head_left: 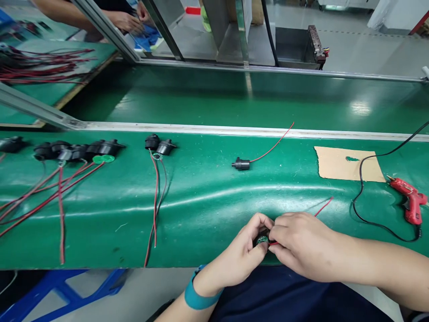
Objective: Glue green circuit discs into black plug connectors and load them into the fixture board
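Observation:
Near the front edge of the green bench, my left hand point(238, 256) is closed around a small dark part with a green circuit board point(262, 240) at its end. My right hand point(300, 243) meets it from the right, fingers pinched on a red wire point(323, 206) at the board. The wire's far end sticks out beyond the right knuckles. My fingers hide most of the part. Farther back lies a black cylindrical housing point(241, 164) with one red wire. To the left sit a pair of black housings point(161, 144) with wires, and several more point(80, 150).
At the right, a red glue gun point(409, 197) with a black cord point(363, 205) rests beside a cardboard piece point(350, 164). A white rail point(214, 130) crosses behind. Another person's hands point(129, 21) and bundled red wires point(43, 67) are at the upper left.

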The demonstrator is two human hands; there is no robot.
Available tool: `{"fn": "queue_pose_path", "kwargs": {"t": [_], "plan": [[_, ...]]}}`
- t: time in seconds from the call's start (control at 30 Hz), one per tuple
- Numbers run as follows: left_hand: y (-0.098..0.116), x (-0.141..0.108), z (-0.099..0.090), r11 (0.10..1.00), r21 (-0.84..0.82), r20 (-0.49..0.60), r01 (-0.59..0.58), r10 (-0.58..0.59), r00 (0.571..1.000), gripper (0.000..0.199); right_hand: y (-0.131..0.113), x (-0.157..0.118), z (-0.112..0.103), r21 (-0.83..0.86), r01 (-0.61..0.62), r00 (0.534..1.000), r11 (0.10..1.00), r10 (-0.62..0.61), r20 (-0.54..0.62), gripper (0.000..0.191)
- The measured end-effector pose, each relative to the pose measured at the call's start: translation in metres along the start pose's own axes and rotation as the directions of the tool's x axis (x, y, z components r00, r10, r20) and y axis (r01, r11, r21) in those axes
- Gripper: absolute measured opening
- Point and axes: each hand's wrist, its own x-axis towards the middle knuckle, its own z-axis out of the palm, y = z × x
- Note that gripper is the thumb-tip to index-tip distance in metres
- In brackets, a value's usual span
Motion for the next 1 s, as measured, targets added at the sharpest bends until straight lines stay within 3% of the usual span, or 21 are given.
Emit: {"fn": "queue_pose_path", "kwargs": {"t": [0.17,0.3,0.37,0.53,0.67,0.9,1.0], "plan": [[-0.002,-0.001,-0.007,1.000,-0.019,0.059,0.022,-0.021,0.998,0.012,0.010,-0.012,0.006,0.170,0.044,0.997,0.985,-0.033,-0.065,0.013],[-0.003,-0.003,-0.011,0.983,-0.166,0.085,0.078,-0.064,0.994,0.037,0.011,-0.017,0.013,0.173,0.048,0.994,0.984,-0.031,-0.101,0.012],[-0.003,-0.005,-0.010,0.977,-0.193,0.049,0.087,-0.079,0.996,0.041,0.012,-0.017,0.018,0.174,0.048,0.994,0.983,-0.029,-0.110,0.010],[-0.001,-0.012,0.003,0.998,-0.010,-0.072,0.056,-0.057,0.996,0.021,0.014,-0.017,0.031,0.171,0.031,0.983,0.985,0.002,-0.184,0.010],[0.000,-0.016,0.013,0.996,0.091,-0.143,0.011,0.002,0.990,0.010,0.010,-0.022,0.031,0.210,0.052,0.978,0.976,-0.008,-0.208,0.009],[0.003,-0.019,0.013,0.991,0.134,-0.185,-0.003,0.028,0.982,0.011,0.005,-0.036,0.016,0.264,0.031,0.979,0.964,0.024,-0.203,0.006],[0.003,-0.021,0.015,0.988,0.149,-0.210,0.031,0.001,0.978,0.015,0.000,-0.037,0.012,0.238,0.051,0.951,0.970,0.026,-0.307,0.010]]}}
